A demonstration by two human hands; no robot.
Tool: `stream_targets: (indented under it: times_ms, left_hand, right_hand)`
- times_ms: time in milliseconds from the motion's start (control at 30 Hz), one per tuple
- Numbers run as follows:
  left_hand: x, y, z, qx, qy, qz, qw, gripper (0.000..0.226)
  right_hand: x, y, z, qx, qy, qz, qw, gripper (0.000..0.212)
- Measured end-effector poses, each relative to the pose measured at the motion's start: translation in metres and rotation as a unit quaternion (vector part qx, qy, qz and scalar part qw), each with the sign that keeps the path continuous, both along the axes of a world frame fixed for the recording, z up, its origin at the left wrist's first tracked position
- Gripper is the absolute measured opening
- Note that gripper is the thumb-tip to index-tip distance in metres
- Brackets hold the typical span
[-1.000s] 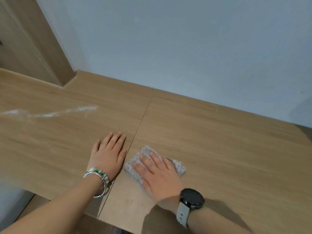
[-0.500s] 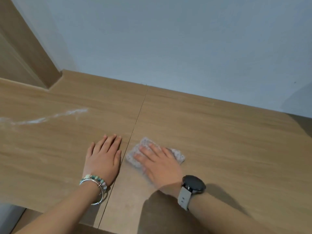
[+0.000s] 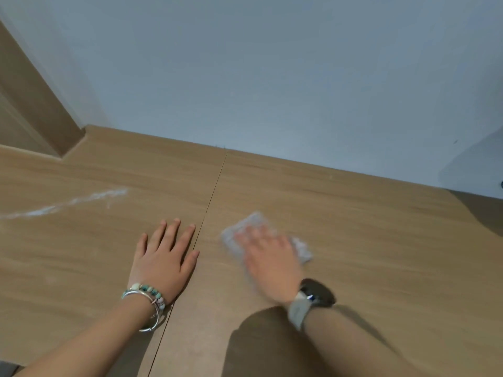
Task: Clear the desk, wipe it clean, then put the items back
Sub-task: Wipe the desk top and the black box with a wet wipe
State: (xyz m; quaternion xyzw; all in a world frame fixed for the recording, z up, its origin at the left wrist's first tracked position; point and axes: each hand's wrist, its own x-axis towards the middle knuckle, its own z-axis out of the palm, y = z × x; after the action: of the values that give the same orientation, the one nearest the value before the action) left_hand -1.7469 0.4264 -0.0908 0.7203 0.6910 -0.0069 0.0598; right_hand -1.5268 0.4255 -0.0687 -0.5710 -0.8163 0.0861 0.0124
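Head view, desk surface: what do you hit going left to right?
White smear → left hand, flat on the desk → seam between the two panels → cloth under the right hand.

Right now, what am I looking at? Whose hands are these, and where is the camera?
The camera sits on a person's head and looks down, so you see their own two arms reaching out over a wooden desk. There is no machine here, only bare hands. The left hand, with bracelets on its wrist, lies flat and open on the desk. The right hand, with a watch on its wrist, presses flat on a small grey cloth to wipe the wood. It looks blurry, so it is probably moving. A white dusty streak on the left is not wiped yet. Behind the desk is a plain wall.
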Motion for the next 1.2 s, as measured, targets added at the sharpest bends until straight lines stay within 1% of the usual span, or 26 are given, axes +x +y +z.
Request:
stream_targets:
  times_ms: [67,133,200,233,267,300,333,367,433,467,500,533,567,600,633,700,733,800,867,900,967,1000,1033,1100,1167,1200]
  left_hand:
    - [0.003,0.005,-0.001,0.002,-0.007,0.003,1.0,0.071]
    - [0.004,0.008,-0.001,0.007,-0.008,0.003,1.0,0.073]
    - [0.004,0.011,-0.001,0.006,-0.006,-0.003,1.0,0.076]
    - [0.003,0.013,-0.001,0.002,-0.003,-0.007,1.0,0.078]
    - [0.003,0.015,-0.001,-0.001,0.0,-0.008,1.0,0.078]
    - [0.002,0.017,-0.001,-0.001,0.004,-0.008,1.0,0.077]
    - [0.002,0.019,-0.001,0.001,0.009,-0.008,1.0,0.074]
    - [0.001,0.02,-0.001,0.001,0.015,-0.011,1.0,0.071]
    - [0.001,0.022,-0.002,-0.004,0.029,-0.023,0.999,0.063]
    - [0.001,0.023,-0.002,-0.005,0.032,-0.026,0.999,0.06]
    - [0.001,0.023,-0.002,-0.004,0.033,-0.025,0.999,0.058]
    - [0.001,0.022,-0.001,-0.001,0.03,-0.024,0.999,0.057]
    - [0.002,0.022,-0.001,0.002,0.028,-0.025,0.999,0.057]
    - [0.002,0.022,-0.002,0.006,0.025,-0.027,0.999,0.056]
    - [0.002,0.022,-0.002,0.008,0.023,-0.025,0.999,0.057]
    - [0.001,0.023,-0.002,0.007,0.027,-0.024,0.999,0.056]
    - [0.001,0.023,-0.003,0.008,0.029,-0.026,0.999,0.056]
    - [0.001,0.024,-0.002,0.012,0.027,-0.027,0.999,0.055]
    - [0.001,0.023,-0.004,0.015,0.024,-0.027,0.999,0.054]
    - [0.001,0.023,-0.003,0.017,0.021,-0.026,0.999,0.053]
    - [0.001,0.022,-0.003,0.021,0.017,-0.027,0.999,0.052]
    - [0.0,0.022,-0.003,0.022,0.017,-0.027,0.999,0.052]
    - [0.0,0.022,-0.003,0.022,0.017,-0.028,0.999,0.052]
    - [0.0,0.023,-0.003,0.022,0.013,-0.028,0.999,0.052]
    - [0.001,0.024,-0.003,0.022,0.009,-0.028,0.999,0.052]
    - [0.001,0.024,-0.004,0.023,0.009,-0.028,0.999,0.052]
  right_hand:
    - [0.056,0.026,-0.006,0.021,-0.036,-0.16,0.986,0.057]
    - [0.105,0.042,-0.005,-0.034,-0.02,-0.323,0.946,0.051]
    - [0.113,0.05,-0.003,-0.032,-0.011,-0.381,0.924,0.05]
    - [0.099,0.053,-0.006,-0.039,-0.004,-0.379,0.925,0.05]
    - [0.078,0.053,-0.008,-0.042,-0.008,-0.346,0.937,0.051]
    - [0.054,0.048,-0.01,-0.031,-0.005,-0.273,0.961,0.053]
    - [0.028,0.036,-0.01,-0.005,-0.001,-0.164,0.987,0.056]
    - [0.008,0.02,-0.013,0.009,-0.001,-0.056,0.998,0.056]
    - [0.007,0.008,-0.013,0.007,-0.016,0.061,0.998,0.049]
    - [0.026,0.02,-0.01,0.006,-0.023,0.064,0.998,0.05]
    - [0.053,0.039,-0.008,0.013,-0.022,0.024,0.999,0.053]
    - [0.085,0.061,-0.009,0.006,-0.028,-0.075,0.997,0.054]
    - [0.119,0.079,-0.008,-0.009,-0.022,-0.211,0.977,0.052]
    - [0.148,0.091,-0.005,-0.041,-0.006,-0.336,0.941,0.051]
    - [0.168,0.101,-0.003,-0.049,0.014,-0.424,0.904,0.051]
    - [0.174,0.114,-0.003,-0.056,0.036,-0.506,0.86,0.051]
    - [0.163,0.12,-0.001,-0.057,0.034,-0.508,0.859,0.052]
    - [0.125,0.129,0.0,-0.037,0.017,-0.43,0.902,0.051]
    - [0.073,0.12,0.004,-0.019,-0.002,-0.25,0.968,0.051]
    - [0.046,0.106,0.002,-0.011,-0.004,-0.137,0.991,0.053]
    - [0.017,0.08,0.002,-0.037,-0.002,0.052,0.998,0.057]
    - [0.026,0.081,0.001,-0.043,-0.013,0.079,0.996,0.061]
    - [0.043,0.09,-0.003,-0.019,-0.024,0.048,0.998,0.068]
    - [0.096,0.113,-0.014,0.022,-0.022,-0.148,0.988,0.076]
    - [0.147,0.128,-0.015,-0.007,0.006,-0.376,0.927,0.059]
    - [0.154,0.13,-0.011,-0.032,0.037,-0.44,0.897,0.052]
